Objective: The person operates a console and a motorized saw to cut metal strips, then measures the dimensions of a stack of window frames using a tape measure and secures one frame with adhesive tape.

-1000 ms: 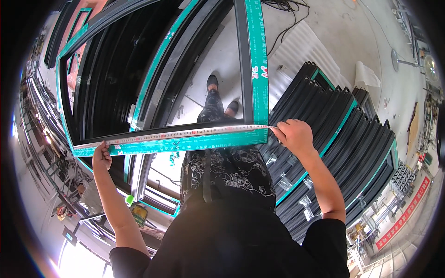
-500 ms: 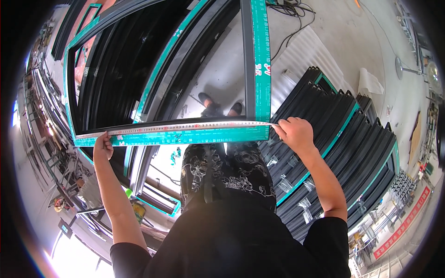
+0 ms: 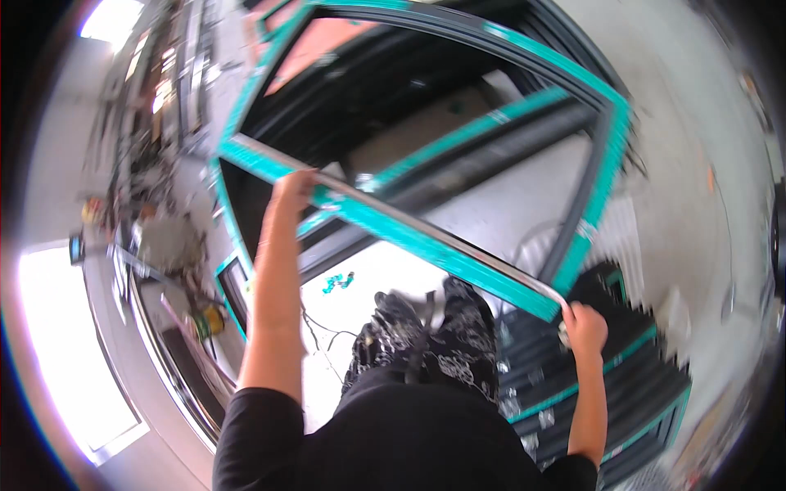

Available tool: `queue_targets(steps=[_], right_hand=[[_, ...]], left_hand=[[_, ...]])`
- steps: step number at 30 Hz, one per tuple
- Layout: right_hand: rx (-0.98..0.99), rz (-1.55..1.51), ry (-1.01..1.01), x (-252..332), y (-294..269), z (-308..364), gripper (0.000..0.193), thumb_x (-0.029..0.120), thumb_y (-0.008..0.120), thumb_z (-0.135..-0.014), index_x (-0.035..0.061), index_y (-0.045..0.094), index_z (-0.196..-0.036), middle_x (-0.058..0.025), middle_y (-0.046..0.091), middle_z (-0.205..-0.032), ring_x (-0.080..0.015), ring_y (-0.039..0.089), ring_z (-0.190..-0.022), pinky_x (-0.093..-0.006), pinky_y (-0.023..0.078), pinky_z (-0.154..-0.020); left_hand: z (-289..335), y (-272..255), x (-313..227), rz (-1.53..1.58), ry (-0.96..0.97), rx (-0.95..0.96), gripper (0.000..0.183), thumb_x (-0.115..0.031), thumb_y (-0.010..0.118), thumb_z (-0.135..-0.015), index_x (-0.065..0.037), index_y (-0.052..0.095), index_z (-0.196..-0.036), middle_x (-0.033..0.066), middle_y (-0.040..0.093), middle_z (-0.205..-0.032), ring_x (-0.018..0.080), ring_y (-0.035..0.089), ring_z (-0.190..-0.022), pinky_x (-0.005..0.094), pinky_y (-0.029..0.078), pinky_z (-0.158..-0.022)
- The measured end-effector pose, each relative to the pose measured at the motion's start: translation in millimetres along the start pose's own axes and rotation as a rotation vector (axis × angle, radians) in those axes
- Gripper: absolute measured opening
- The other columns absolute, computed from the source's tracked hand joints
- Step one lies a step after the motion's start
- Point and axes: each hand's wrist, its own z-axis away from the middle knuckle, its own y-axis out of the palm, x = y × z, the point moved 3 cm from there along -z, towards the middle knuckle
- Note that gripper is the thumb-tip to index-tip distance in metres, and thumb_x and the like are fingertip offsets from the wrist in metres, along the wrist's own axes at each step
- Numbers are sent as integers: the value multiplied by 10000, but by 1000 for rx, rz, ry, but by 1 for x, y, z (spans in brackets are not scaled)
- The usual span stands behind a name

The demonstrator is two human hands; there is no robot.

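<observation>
The measuring tape (image 3: pixel 524 278) runs slantwise across the middle of the view, from centre left down to the right, laid along the near bar of a black metal-profile frame (image 3: pixel 426 244) covered in green protective film. Motion blur hides its markings. Your right hand (image 3: pixel 586 329) is at lower right, just off the frame's corner, with thumb and fingers clamped on the tape's end. Your left hand (image 3: pixel 295 186) is left of centre, touching the near bar with its fingers curled over the upper edge by the tape; you cannot tell through the blur whether they pinch it. The frame tilts, its far side reaching the top of the view, and through its opening more dark profiles show. Beneath your right arm, at lower right, is a stack of black frames (image 3: pixel 598 360) with green strips. Green film scraps (image 3: pixel 337 282) lie on the pale floor near the centre, above your patterned trousers (image 3: pixel 426 348). Long bars (image 3: pixel 155 74) crowd the upper left, and a bright opening (image 3: pixel 70 344) glows at lower left
</observation>
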Motion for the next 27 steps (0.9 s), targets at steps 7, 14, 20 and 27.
queue_targets(steps=[7, 14, 20, 27], right_hand=[[146, -581, -142, 147, -41, -4, 278, 263, 710, -890, -4, 679, -822, -177, 624, -661, -277, 614, -559, -376, 454, -543], [894, -1030, -143, 417, 33, 54, 325, 273, 596, -990, 16, 710, -826, -17, 673, -793, -116, 599, -723, -258, 473, -699], [1322, -954, -218, 604, 92, 139, 392, 331, 570, -999, 8, 695, -815, -44, 669, -821, -134, 595, -739, -269, 468, -728], [1719, -1002, -105, 751, 123, 176, 380, 365, 563, -1003, 11, 656, -903, -76, 656, -769, -218, 693, -670, -309, 570, -598]], left_hand=[[115, 19, 39, 266, 212, 295, 334, -386, 731, -881, -78, 648, -783, 7, 580, -665, 122, 538, -561, 289, 449, -508], [257, -144, 222, 256, 367, 678, 319, -331, 648, -977, -25, 695, -899, 14, 617, -703, 85, 569, -633, 254, 472, -576], [258, -424, 364, 404, 22, -299, 279, -308, 629, -923, -39, 698, -949, 28, 626, -767, 124, 588, -702, 287, 495, -657], [275, -534, 434, 951, 155, -793, 244, -264, 609, -965, -37, 647, -881, 12, 569, -696, 103, 525, -598, 248, 423, -556]])
